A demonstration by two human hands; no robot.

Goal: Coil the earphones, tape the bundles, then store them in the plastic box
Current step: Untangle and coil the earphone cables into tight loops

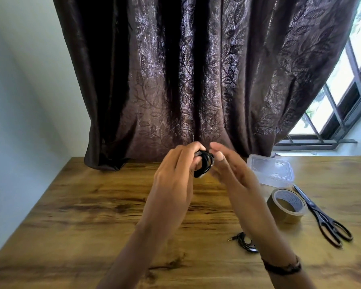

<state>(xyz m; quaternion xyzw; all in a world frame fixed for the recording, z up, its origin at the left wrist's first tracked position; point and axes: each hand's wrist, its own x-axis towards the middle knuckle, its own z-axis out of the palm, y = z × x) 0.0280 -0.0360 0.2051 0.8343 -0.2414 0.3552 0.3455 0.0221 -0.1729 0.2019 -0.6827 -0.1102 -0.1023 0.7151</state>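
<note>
Your left hand (175,174) is raised above the wooden table (92,205), fingers curled around a coiled black earphone bundle (204,163). Your right hand (233,174) hovers beside it, fingers relaxed, holding nothing. To your right lie the plastic box (271,170), tape roll (286,205), scissors (323,217) and a second earphone (246,244); the left tabletop is bare wood.

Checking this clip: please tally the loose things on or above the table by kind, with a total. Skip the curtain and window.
Earphone bundles: 2, one black coil gripped in the left hand with the right hand beside it, and one lying on the table
Plastic boxes: 1, lid on
Tape rolls: 1
Scissors: 1
Total: 5
</note>
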